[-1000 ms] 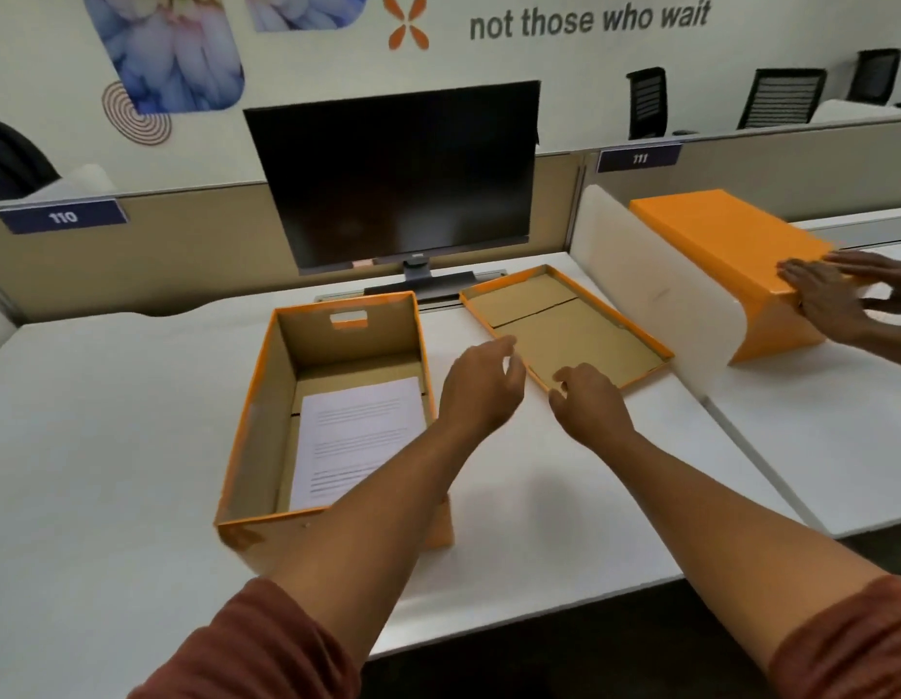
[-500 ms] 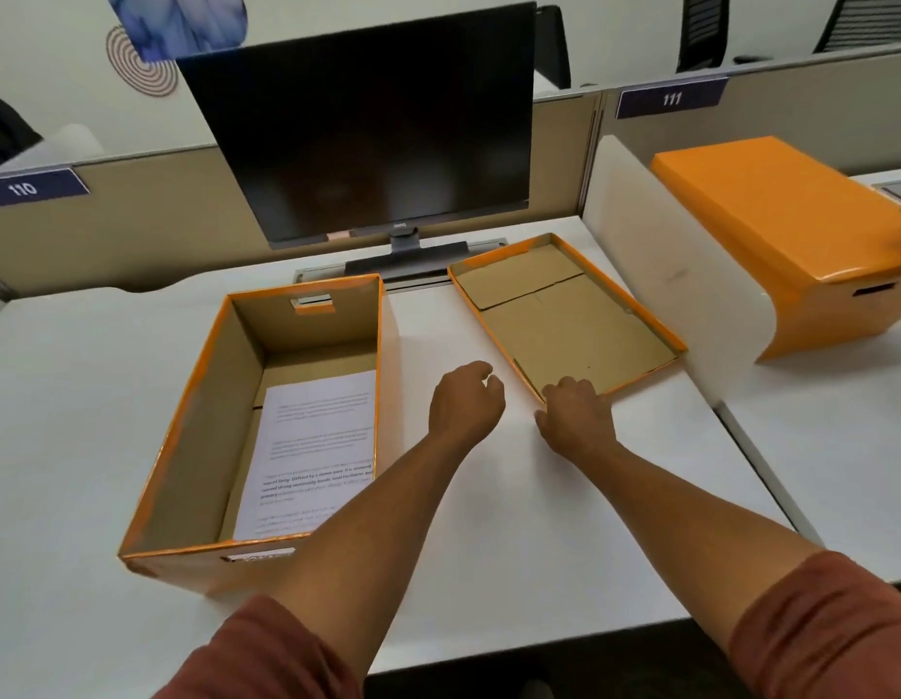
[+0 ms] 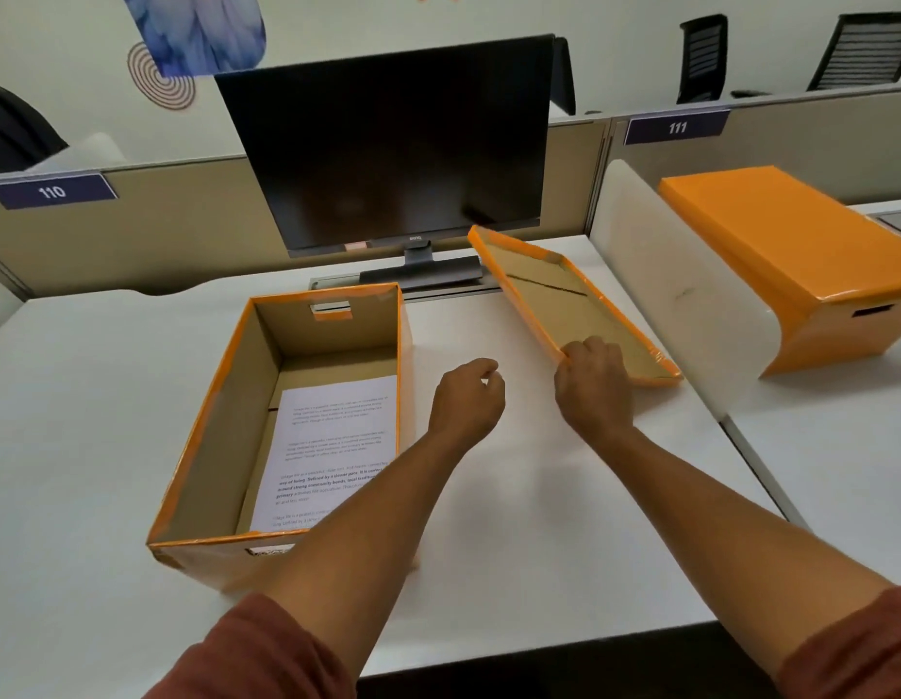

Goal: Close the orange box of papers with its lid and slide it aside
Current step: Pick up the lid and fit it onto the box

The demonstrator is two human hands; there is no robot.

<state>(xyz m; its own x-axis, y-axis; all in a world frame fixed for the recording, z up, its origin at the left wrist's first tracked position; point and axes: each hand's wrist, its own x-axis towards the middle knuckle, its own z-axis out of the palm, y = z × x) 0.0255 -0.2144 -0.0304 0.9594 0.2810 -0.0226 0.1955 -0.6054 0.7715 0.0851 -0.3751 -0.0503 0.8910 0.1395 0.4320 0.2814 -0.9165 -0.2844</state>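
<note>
The shallow orange-rimmed cardboard lid (image 3: 574, 305) lies inside-up on the white desk (image 3: 514, 496), to the right of the open orange cardboard box (image 3: 221, 431) and in front of the black monitor (image 3: 388, 143). The right hand (image 3: 592, 383) grips the lid's near short edge at its left corner, the fingers curled over the rim, and that side appears to sit a little higher than the far right corner, which rests near the white divider panel (image 3: 675, 295). The left hand (image 3: 468, 401) hovers over the bare desk between box and lid, loosely curled and holding nothing. The lid looks light and fairly stiff, though a thin tray of this kind will likely flex or twist if held by one corner only; a grip on both short edges, or on the two long rims, should keep it flat. The glossy orange skin may be a touch slick. Its long axis runs from the near right toward the far left, angled against the box, whose long axis runs roughly straight away from the person, the cut-out handle at the far end. The lid must therefore be flipped hollow-side down and turned to line up. The printed white paper sheets (image 3: 332, 446) lie flat on the box floor, well below the rim, so they should not foul the lid.
</note>
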